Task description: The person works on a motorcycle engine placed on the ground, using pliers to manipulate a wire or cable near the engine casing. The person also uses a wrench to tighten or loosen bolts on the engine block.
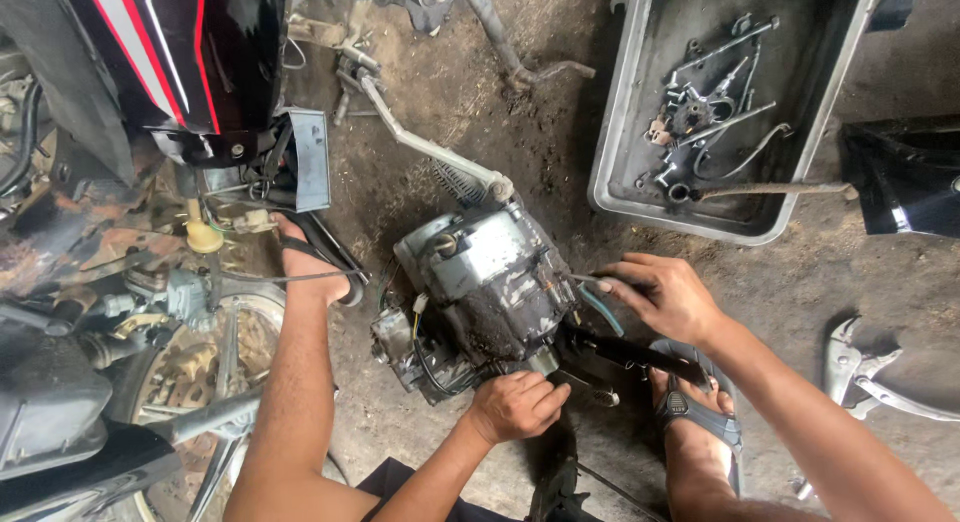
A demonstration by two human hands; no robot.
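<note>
A grimy grey metal engine block (pixel 485 287) is gripped underneath by the closed left hand (pixel 515 404); a thin tool (pixel 590 279) is pinched beside it by the right hand (pixel 665 297).

Bare dirt lies open between my engine block (pixel 480 292) and the metal tray (pixel 625 187), while the motorcycle (pixel 150 182) crowds my left.

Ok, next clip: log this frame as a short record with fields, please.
setting: dirt floor beside a motorcycle
main item: greasy engine block on the floor
left hand: closed against the engine's lower edge
right hand: fingers pinching a thin tool at the engine's side
nearby: metal tray of small parts, locking pliers at right
feet: in sandals, either side of the engine
</note>
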